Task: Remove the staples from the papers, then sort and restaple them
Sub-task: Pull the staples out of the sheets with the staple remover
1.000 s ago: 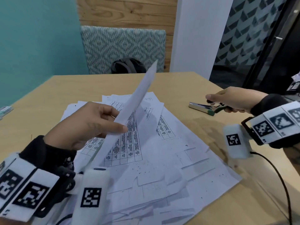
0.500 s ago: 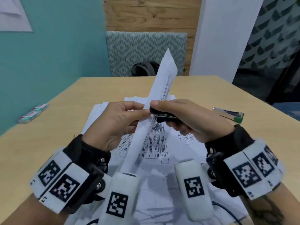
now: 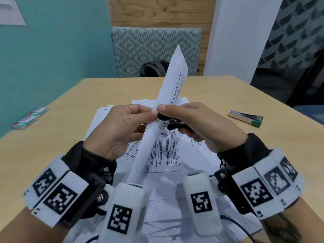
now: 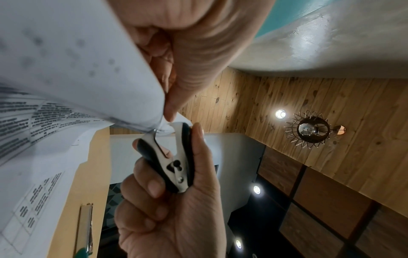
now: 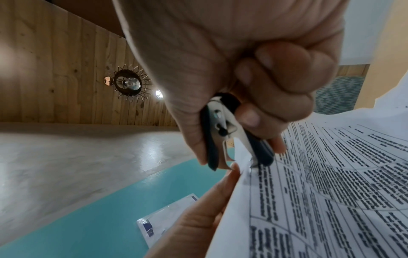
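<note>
My left hand [image 3: 122,127] pinches the corner of a printed paper set [image 3: 168,95] and holds it up on edge above the table. My right hand [image 3: 189,123] grips a black and metal staple remover [image 3: 172,122], its claws set at that pinched corner. The left wrist view shows the staple remover [image 4: 170,157] with its metal tips at the paper's corner [image 4: 159,125], beside my left thumb. In the right wrist view the staple remover [image 5: 223,132] straddles the paper corner [image 5: 241,155]. The staple itself is not visible.
A pile of loose printed sheets [image 3: 157,172] covers the wooden table [image 3: 228,95] under my hands. A silver stapler with a green end [image 3: 245,117] lies at the right. Small staple boxes [image 3: 30,117] lie at the left edge. A patterned chair back [image 3: 154,50] stands beyond the table.
My right hand came from beside the stapler at the right to the paper, carrying the staple remover. My left hand raised the paper set more upright, and the remover now sits at its corner.
</note>
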